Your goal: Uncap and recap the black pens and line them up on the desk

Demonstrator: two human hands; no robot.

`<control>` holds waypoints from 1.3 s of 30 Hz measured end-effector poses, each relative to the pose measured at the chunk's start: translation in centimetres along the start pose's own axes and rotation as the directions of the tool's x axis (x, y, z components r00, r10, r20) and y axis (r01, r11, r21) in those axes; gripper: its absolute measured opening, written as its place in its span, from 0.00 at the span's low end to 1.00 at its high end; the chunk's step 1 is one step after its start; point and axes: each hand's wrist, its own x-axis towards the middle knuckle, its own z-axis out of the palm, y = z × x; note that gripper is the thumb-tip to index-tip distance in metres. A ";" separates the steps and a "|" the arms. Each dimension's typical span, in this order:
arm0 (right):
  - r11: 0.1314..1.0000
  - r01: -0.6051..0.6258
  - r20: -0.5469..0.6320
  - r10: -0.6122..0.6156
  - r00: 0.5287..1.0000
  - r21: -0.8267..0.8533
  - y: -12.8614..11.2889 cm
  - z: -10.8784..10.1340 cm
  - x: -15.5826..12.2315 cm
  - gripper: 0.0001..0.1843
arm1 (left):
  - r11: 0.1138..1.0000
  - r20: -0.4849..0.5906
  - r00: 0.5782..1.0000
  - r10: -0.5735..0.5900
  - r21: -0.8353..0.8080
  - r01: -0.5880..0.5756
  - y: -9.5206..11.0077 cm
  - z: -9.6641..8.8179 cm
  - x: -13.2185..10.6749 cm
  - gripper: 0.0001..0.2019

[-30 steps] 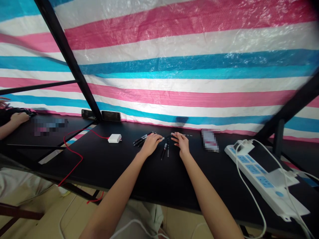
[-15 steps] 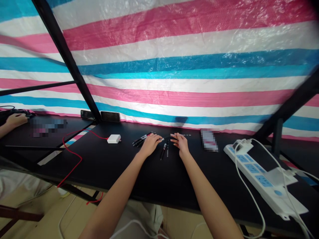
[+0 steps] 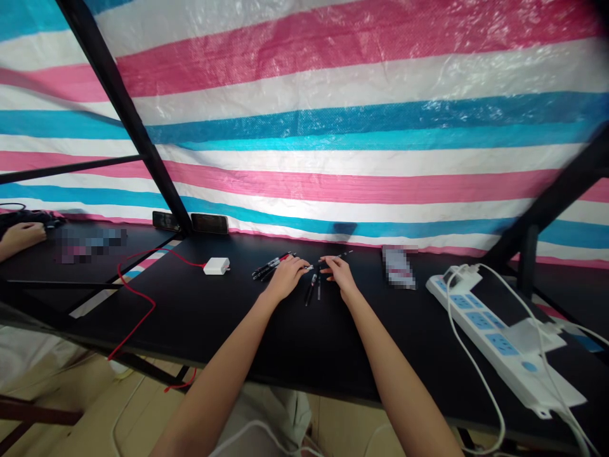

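1. Moved since the earlier frames: right hand (image 3: pixel 339 271) has closed in on the left hand (image 3: pixel 288 277); the thin pen (image 3: pixel 350 252) at its fingers swung from near level to slanting up toward the tarp (image 3: pixel 333 184). The co-worker's hand (image 3: pixel 23 238) at far left also drew back a bit. View shifted slightly.
2. Right grip: fingers bent, thumb side in, pinched on the thin pen, whose far end sticks out behind the fingers. Exact contact too small to read.
3. Left grip: palm down, thumb and index nearly together on a small pale piece (image 3: pixel 311 267). Can't tell what it belongs to.
4. Fingertips of both hands near each other, narrow gap between, just above the table (image 3: pixel 190 324).
5. Pile of pens (image 3: pixel 269 269) lies just left of the left hand, partly hidden by it.
6. Dark pen (image 3: pixel 310 293) and a clear rod (image 3: pixel 318 289) lie side by side on the table, between the hands, nearer the person.
7. Charger (image 3: pixel 216 266) with red cable (image 3: pixel 153 303) sits left of the pile. Two phones lean upright behind: one (image 3: pixel 209 223) and another (image 3: pixel 165 220).
8. Right side: blurred packet (image 3: pixel 398 268), then the power strip (image 3: pixel 502 344) with white plugs and leads.
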 end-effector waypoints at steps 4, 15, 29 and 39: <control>0.999 0.026 0.086 -0.023 0.996 -0.030 0.1 0.5 0.0 0.15 | 0.999 -0.036 0.999 -0.034 -0.027 0.033 0.0 0.0 0.1 0.09; 0.396 0.091 0.025 -0.169 0.985 -0.914 -0.7 0.3 -1.5 0.14 | 0.965 -0.151 0.964 -0.219 -0.180 0.191 -0.3 -0.3 0.3 0.11; 0.283 0.155 0.128 -0.111 0.986 -0.946 -0.7 0.5 -1.8 0.11 | 0.957 -0.044 0.978 -0.206 0.198 0.210 -1.1 -0.5 -0.3 0.08; 0.302 0.183 0.154 -0.115 0.981 -0.936 -0.9 0.6 -2.1 0.06 | 0.872 -0.114 0.960 -0.256 0.401 0.280 -3.0 -0.4 -1.2 0.09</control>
